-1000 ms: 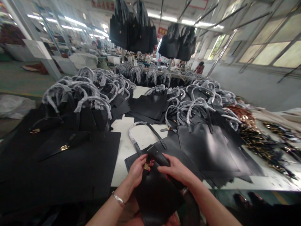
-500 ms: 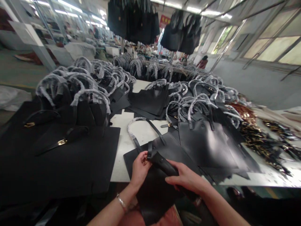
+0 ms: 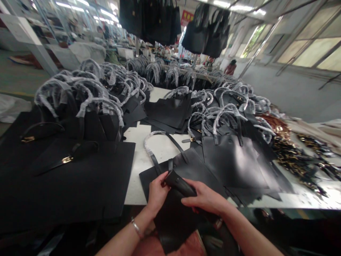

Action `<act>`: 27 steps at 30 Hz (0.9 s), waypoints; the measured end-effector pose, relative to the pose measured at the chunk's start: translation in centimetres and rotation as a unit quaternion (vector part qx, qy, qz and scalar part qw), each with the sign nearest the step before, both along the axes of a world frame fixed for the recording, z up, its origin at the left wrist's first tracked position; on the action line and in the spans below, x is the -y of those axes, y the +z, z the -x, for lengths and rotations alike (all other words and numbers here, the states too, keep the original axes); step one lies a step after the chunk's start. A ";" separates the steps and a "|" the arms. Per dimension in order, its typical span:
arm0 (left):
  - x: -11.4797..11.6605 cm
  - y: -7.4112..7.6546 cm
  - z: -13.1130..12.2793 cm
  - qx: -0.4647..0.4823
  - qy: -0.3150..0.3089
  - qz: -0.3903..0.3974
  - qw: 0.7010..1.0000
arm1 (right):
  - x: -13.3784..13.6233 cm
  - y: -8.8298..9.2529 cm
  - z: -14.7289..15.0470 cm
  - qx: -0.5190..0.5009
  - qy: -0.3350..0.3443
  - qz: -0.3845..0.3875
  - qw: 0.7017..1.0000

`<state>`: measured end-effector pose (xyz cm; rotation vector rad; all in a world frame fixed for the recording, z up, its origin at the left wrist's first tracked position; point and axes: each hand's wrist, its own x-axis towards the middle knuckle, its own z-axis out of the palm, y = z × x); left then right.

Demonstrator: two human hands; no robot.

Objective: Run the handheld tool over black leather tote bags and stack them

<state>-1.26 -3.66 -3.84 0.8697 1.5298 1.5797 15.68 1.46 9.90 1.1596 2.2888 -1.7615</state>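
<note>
The person's left hand (image 3: 157,193) and right hand (image 3: 205,201) both grip a thick black leather strap (image 3: 179,183) at the lower middle of the frame, the left curled around one end and the right laid along its length. A black leather panel (image 3: 173,224) hangs below the hands at bottom centre, toward the person's lap. A thin silver bangle (image 3: 136,228) circles the left wrist. Just beyond the hands, on the white worktop (image 3: 138,181), lies another black leather panel (image 3: 186,167), its handle wrapped in plastic film (image 3: 151,142) curving across the white surface. To the right, a stack of black tote bodies (image 3: 231,160) lies flat. At left, a large black sheet (image 3: 66,188) carries straps with gold clasps (image 3: 67,160). Rows of black bags with film-wrapped handles (image 3: 90,89) crowd the upper left and centre of the worktop. A heap of gold-toned hardware (image 3: 290,160) sits at the right edge. Finished black bags (image 3: 151,21) hang overhead at top centre, and a person in a red top (image 3: 230,67) stands in the distance at upper right.
</note>
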 end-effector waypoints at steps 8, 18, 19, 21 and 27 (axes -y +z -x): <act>0.2 0.3 0.1 0.010 -0.032 0.017 0.999 | -0.7 -0.7 0.5 -0.019 -0.039 -0.065 0.997; -1.5 -0.7 5.2 -0.206 0.067 0.074 0.973 | -2.1 -0.6 -4.5 -0.025 -0.254 -0.186 0.949; -1.8 -0.5 6.2 -0.221 0.087 0.079 0.968 | -2.3 -0.3 -6.1 -0.017 -0.273 -0.194 0.942; -2.2 0.3 7.6 -0.299 0.130 0.078 0.942 | -2.2 0.1 -9.5 0.000 -0.302 -0.192 0.934; -4.6 3.2 3.8 -0.551 0.091 -0.057 0.827 | 0.2 -1.1 -15.0 0.020 -0.315 -0.064 0.947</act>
